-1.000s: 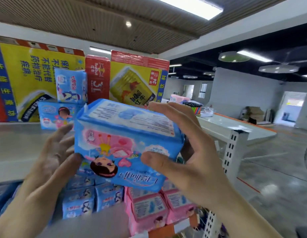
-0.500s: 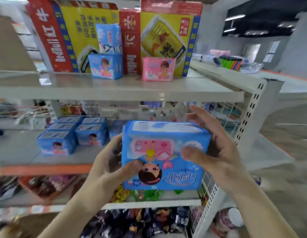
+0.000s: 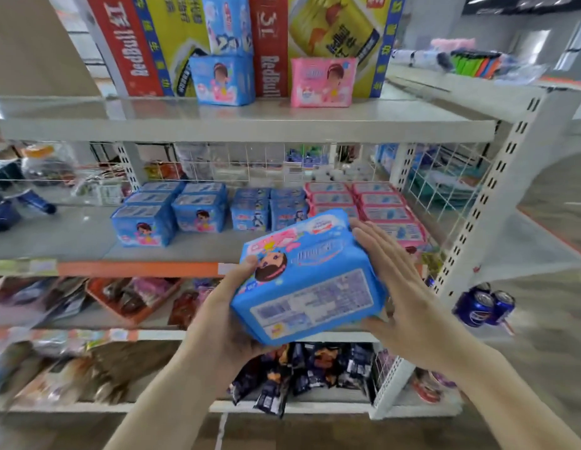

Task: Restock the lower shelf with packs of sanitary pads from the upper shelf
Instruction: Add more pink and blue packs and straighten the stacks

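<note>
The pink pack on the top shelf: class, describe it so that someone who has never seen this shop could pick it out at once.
Start at the white metal shelving unit and go to its top shelf, where big yellow and red drink cartons stand. In front of them stands the pink pack, upright, with a cartoon girl on its face. It is the only pink pack up there; its neighbour to the left is blue.
</note>
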### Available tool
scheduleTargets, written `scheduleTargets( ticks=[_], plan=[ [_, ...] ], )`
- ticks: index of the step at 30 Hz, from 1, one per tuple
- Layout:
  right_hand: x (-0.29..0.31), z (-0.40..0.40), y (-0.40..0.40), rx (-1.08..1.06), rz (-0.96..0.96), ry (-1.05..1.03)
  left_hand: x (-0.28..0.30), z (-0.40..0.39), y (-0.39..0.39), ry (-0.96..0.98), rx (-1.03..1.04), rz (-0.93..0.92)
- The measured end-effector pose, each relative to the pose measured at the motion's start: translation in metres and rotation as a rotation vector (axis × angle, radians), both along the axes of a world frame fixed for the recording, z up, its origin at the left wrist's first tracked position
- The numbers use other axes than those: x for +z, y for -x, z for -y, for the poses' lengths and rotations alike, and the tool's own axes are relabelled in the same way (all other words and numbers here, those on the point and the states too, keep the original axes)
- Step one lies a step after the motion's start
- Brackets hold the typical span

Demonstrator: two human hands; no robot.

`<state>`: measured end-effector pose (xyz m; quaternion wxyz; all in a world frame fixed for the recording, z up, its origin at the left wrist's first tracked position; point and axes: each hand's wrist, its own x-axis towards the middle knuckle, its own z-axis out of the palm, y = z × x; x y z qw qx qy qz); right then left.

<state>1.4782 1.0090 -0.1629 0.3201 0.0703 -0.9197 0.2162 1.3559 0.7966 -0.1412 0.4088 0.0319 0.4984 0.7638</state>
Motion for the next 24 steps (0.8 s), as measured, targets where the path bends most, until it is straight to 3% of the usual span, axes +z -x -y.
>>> scheduleTargets(
  ticks=[8,11,14,16,18,21,24],
  plan=[
    [0.016,0.021,0.029,0.141,0.034,0.285,0.005,0.019,0.042,0.201,-0.297,-0.157],
    [0.014,0.036,0.039,0.130,-0.012,0.412,-0.001,0.038,0.058,0.173,-0.274,-0.319],
    [0.009,0.049,0.045,0.078,-0.057,0.525,-0.014,0.050,0.078,0.352,-0.197,-0.668],
    [0.004,0.059,0.049,0.062,-0.057,0.649,-0.023,0.072,0.085,0.282,-0.145,-0.905],
    [-0.002,0.070,0.055,0.049,-0.044,0.774,-0.030,0.084,0.092,0.188,-0.162,-1.012],
    [-0.007,0.095,0.068,0.055,0.030,0.876,-0.031,0.085,0.097,0.052,-0.227,-1.082],
    [-0.014,0.114,0.081,0.036,0.077,0.967,-0.039,0.083,0.104,-0.023,-0.132,-1.021]
  ],
)
